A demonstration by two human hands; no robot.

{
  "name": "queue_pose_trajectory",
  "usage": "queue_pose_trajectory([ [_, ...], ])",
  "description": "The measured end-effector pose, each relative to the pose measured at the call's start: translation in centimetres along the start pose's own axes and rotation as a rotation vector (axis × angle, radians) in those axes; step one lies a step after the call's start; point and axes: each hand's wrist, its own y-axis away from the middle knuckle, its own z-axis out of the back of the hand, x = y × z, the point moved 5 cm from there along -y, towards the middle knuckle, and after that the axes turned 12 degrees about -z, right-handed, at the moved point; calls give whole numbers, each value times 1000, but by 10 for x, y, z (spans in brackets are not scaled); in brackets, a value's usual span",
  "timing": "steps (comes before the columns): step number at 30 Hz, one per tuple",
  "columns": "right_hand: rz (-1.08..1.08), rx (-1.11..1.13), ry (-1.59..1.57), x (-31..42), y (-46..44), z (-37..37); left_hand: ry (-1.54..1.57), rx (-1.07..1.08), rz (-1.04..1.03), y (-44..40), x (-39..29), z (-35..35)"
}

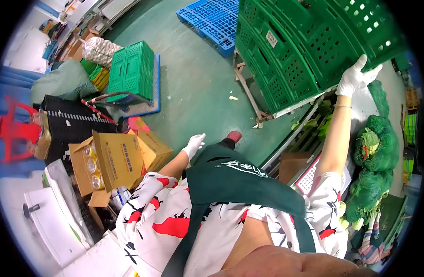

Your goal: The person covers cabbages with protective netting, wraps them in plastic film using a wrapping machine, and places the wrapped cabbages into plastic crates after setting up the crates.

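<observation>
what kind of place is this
Probably a produce packing or storage room, perhaps the back of a shop or kitchen. Green mesh bags of leafy vegetables lie at the right, tall green plastic crates stand stacked, and a blue plastic pallet sits on the floor.

The green crates point(309, 51) at upper right are cut off by the top edge, and the print on their white label point(271, 39) is too small to read. The blue pallet point(212, 23) is likewise cropped above and partly concealed by the crates. The right hand point(357, 77) overlaps the crates' edge; contact at its fingertips cannot be determined. One shoe point(234, 136) is visible; the other is hidden. Folds in the apron point(258, 187) obscure part of its lettering. Carton flaps point(117, 159) mask portions of the jars point(92, 164). The red chair point(20, 129) appears blurred. At lower right, a second person is mostly hidden, only a striped sleeve point(371, 251) and hands showing.
</observation>
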Motion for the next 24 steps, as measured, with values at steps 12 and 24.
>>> queue_pose_trajectory([
  [12,121,12,-11,-17,0,-10,-243,86,72,-6,38,21],
  [24,62,-35,-5,-14,2,-26,-303,131,1,-31,6,-6],
])
